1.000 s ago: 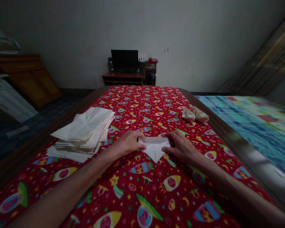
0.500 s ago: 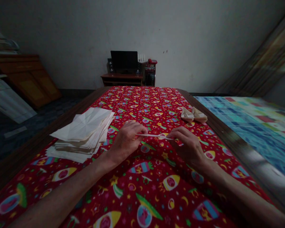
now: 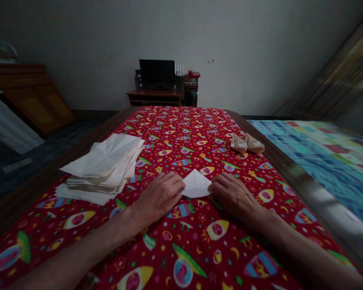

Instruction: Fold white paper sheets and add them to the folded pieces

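Your left grip (image 3: 161,194) was closed on the near left corner of the white folded paper (image 3: 196,185), your right grip (image 3: 235,196) on the near right one. Fingers were drawn in with little or no gap; thumbs were mostly hidden, so how hard you pinched could not be told. The paper sat between the two hands, its point facing away from you and its near edge bowed slightly towards you. Main risk, in my judgement: an uneven pull from either side could have skewed the folds or torn a pinched corner. Slack fingers could have let the layers spring apart. Beneath lay the red patterned cloth (image 3: 196,257), soft backing, likely to give under pressure and leave a crease blunt. Farther out, left: a loose stack of creased sheets (image 3: 104,159), its edges uneven. Right: pale folded shapes (image 3: 247,144) near the bench (image 3: 282,166) edge, well apart from your hands.
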The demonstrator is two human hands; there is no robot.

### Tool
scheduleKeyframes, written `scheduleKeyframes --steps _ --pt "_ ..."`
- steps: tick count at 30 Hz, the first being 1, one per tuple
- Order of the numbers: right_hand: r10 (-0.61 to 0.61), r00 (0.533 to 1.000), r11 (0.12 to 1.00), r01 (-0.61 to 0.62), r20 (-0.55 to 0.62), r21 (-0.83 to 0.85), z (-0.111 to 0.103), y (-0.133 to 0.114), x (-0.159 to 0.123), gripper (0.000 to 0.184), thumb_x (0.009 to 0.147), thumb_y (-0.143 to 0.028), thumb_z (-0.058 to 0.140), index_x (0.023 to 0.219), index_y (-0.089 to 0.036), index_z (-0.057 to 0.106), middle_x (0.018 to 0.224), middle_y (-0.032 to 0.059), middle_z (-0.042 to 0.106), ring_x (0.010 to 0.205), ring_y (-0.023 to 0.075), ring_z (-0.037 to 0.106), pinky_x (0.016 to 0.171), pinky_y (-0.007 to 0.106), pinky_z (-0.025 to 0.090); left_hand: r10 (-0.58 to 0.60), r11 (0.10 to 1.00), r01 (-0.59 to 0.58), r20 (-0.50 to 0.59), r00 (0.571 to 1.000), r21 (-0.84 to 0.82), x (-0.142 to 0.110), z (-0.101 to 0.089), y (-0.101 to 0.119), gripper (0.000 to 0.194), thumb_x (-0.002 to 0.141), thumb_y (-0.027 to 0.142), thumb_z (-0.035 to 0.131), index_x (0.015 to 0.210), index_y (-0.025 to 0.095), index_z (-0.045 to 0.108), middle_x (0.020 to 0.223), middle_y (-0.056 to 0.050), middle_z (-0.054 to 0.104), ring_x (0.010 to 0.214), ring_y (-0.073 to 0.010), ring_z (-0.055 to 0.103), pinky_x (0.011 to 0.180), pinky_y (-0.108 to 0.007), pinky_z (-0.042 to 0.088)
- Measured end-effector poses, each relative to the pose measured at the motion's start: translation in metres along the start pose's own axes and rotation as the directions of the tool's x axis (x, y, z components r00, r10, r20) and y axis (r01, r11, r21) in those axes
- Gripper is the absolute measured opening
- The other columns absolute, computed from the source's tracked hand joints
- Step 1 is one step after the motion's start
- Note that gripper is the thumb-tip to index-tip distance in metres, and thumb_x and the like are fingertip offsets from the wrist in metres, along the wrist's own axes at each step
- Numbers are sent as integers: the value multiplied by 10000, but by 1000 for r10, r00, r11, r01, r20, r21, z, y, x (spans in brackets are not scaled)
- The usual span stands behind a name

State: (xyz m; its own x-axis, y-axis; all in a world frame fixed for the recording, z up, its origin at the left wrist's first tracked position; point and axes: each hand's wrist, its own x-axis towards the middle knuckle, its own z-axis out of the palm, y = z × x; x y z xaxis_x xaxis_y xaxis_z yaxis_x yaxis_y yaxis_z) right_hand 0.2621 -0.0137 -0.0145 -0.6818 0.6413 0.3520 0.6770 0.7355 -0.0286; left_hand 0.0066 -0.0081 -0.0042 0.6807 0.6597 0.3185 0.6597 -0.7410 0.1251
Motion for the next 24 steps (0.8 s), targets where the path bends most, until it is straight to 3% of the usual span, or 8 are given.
scheduleKeyframes --steps 7,13,17,24 --pt "105 993 969 -88 -61 232 -1 1 -3 212 922 -204 422 885 -184 630 932 84 609 818 167 550 689 279 441 -116 913 67 -98 988 -402 1 14 -13 106 871 180 534 793 160 603 866 -34 601 819 -146 571 740 -255 448" --pt "308 951 846 -275 1 457 -6 0 2 285 919 -296 461 725 -166 624 776 44 611 670 123 558 591 221 424 -258 848 184 -85 962 -497 4 16 -18 147 820 185 609 681 161 650 791 -13 617 738 -123 587 688 -229 435" --pt "416 910 842 -385 0 377 0 5 4 274 892 -308 494 677 -168 589 671 22 597 593 122 527 540 221 372 -320 859 251 -87 943 -446 7 15 -18 159 809 201 615 660 164 657 798 -8 589 745 -128 576 679 -235 424" --pt "455 890 877 -455 37 153 4 6 13 265 899 -331 464 751 -170 615 690 27 618 594 131 525 536 231 308 -312 908 269 -93 945 -321 9 16 -16 238 863 237 521 644 150 557 824 -13 527 733 -129 529 680 -259 403"
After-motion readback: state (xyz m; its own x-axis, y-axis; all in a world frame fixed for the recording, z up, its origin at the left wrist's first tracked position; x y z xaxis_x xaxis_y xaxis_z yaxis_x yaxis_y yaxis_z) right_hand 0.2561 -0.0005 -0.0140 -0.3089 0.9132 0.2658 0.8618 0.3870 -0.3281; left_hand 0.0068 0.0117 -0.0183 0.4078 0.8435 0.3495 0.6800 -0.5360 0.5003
